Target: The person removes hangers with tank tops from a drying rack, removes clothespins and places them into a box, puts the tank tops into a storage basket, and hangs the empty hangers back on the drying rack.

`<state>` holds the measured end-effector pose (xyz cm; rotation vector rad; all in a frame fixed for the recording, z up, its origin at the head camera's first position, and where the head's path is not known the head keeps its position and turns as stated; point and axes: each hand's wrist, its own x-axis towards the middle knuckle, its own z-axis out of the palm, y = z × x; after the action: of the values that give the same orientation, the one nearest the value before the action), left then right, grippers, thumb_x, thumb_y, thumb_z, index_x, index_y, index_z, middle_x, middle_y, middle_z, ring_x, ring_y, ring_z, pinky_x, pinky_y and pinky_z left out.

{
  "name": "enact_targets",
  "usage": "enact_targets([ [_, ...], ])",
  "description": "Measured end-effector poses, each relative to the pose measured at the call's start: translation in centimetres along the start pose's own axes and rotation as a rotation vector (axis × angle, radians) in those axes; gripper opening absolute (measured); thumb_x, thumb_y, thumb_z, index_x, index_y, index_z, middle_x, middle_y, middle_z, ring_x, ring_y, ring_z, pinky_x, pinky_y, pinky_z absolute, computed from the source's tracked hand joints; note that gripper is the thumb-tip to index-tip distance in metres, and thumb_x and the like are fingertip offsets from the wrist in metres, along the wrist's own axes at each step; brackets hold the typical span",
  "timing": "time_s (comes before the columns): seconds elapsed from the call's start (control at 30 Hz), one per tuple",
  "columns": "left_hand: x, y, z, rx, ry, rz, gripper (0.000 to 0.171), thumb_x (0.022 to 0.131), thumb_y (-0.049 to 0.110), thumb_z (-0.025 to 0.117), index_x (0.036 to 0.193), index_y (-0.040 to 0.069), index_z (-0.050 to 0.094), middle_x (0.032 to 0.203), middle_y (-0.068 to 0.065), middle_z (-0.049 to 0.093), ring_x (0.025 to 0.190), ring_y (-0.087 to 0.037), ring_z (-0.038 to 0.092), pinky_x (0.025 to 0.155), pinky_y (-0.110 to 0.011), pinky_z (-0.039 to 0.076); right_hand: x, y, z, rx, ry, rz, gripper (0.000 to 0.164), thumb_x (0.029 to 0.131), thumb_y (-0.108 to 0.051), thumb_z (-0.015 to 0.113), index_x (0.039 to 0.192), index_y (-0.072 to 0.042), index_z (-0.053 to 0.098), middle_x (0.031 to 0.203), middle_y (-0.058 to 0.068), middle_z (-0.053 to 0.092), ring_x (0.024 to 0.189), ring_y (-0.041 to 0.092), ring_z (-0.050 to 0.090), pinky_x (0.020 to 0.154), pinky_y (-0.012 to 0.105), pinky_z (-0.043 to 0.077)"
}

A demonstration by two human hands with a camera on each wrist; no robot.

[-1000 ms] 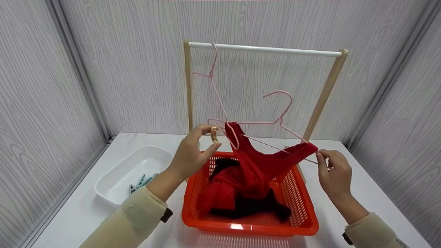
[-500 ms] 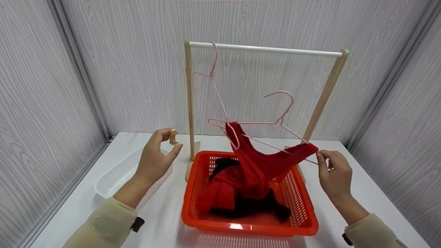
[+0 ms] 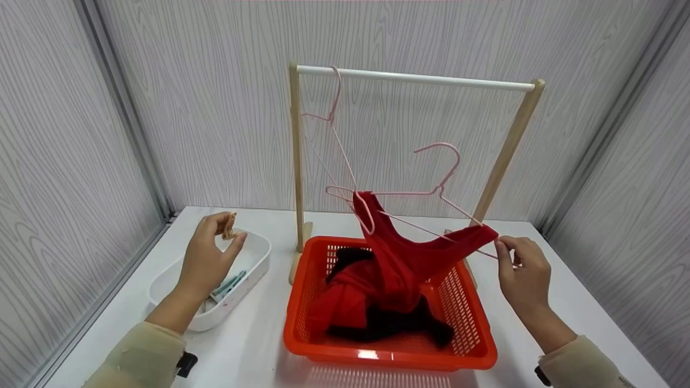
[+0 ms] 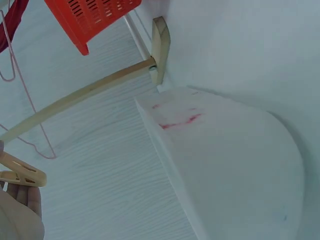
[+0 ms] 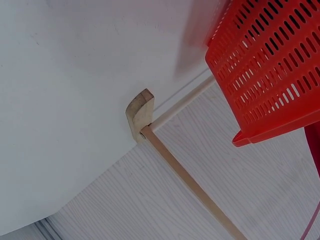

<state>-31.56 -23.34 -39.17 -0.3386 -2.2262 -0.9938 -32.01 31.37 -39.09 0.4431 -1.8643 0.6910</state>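
Note:
At the left, over the white tray (image 3: 259, 264), my left hand (image 3: 205, 264) pinches a tan clothespin (image 3: 228, 226) between thumb and fingers; the left wrist view shows the clothespin (image 4: 22, 172) at its left edge. My right hand (image 3: 525, 272) grips the right end of a pink clothes hanger (image 3: 409, 192), fingertips at a strap end of the red tank top (image 3: 412, 258). The top's two straps lie over the hanger's arms, and its lower part hangs into the red basket (image 3: 388, 355). The right hand is out of its own wrist view.
Behind the basket stands a rack with a white rail (image 3: 415, 78) and wooden posts (image 3: 506, 151). A second pink hanger (image 3: 334, 102) hooks over the rail's left part. Teal clothespins (image 3: 229, 285) lie in the tray. Dark cloth (image 3: 399, 326) lies in the basket.
My left hand has moved left from the hanger, over to the white tray, with the clothespin still pinched. The right hand, hanger and red top stay almost where they were.

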Motion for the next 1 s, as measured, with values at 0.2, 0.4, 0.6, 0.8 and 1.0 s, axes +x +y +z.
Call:
enact_targets([
  [0.2, -0.7, -2.0, -0.3, 0.063, -0.014, -0.027, 0.044, 0.093, 0.008, 0.071, 0.13, -0.006, 0.052, 0.117, -0.018, 0.055, 0.1, -0.029, 0.054, 0.087, -0.045, 0.046, 0.0, 0.0, -0.1, -0.008, -0.003, 0.013, 0.013, 0.086, 0.009, 0.072, 0.098, 0.003, 0.072, 0.079, 0.012, 0.066, 0.071, 0.007, 0.04, 0.061, 0.021, 0.034],
  [0.4, -1.5, -3.1, -0.4, 0.13, -0.084, -0.043, 0.044, 0.093, 0.007, 0.071, 0.131, -0.004, 0.054, 0.115, -0.017, 0.056, 0.096, -0.028, 0.056, 0.084, -0.046, 0.049, 0.0, -0.1, -0.3, -0.016, -0.025, 0.018, 0.012, 0.088, 0.007, 0.069, 0.099, 0.004, 0.072, 0.082, 0.012, 0.066, 0.071, 0.006, 0.041, 0.062, 0.018, 0.035],
  [0.6, -2.6, -4.3, -0.4, 0.215, -0.164, -0.057, 0.043, 0.092, 0.008, 0.072, 0.131, -0.002, 0.056, 0.117, -0.018, 0.057, 0.098, -0.032, 0.059, 0.085, -0.05, 0.05, 0.0, -0.2, -0.4, -0.007, -0.026, 0.011, 0.011, 0.089, 0.007, 0.069, 0.099, 0.004, 0.072, 0.081, 0.012, 0.066, 0.071, 0.004, 0.04, 0.062, 0.016, 0.035],
  [0.8, -3.1, -5.4, -0.5, 0.256, -0.276, -0.111, 0.045, 0.093, 0.006, 0.069, 0.134, -0.002, 0.055, 0.123, -0.022, 0.056, 0.106, -0.04, 0.061, 0.092, -0.054, 0.049, 0.0, -0.2, -0.4, -0.007, -0.022, 0.018, 0.011, 0.089, 0.007, 0.069, 0.098, 0.004, 0.072, 0.081, 0.012, 0.066, 0.07, 0.008, 0.042, 0.063, 0.014, 0.034],
  [1.0, -3.5, -5.8, -0.3, 0.326, -0.4, -0.152, 0.045, 0.092, 0.004, 0.069, 0.133, -0.006, 0.055, 0.125, -0.027, 0.056, 0.111, -0.047, 0.056, 0.094, -0.059, 0.045, 0.0, -0.1, -0.5, -0.001, -0.026, 0.018, 0.011, 0.088, 0.008, 0.069, 0.098, 0.004, 0.072, 0.081, 0.012, 0.066, 0.068, 0.017, 0.044, 0.064, 0.015, 0.033],
])
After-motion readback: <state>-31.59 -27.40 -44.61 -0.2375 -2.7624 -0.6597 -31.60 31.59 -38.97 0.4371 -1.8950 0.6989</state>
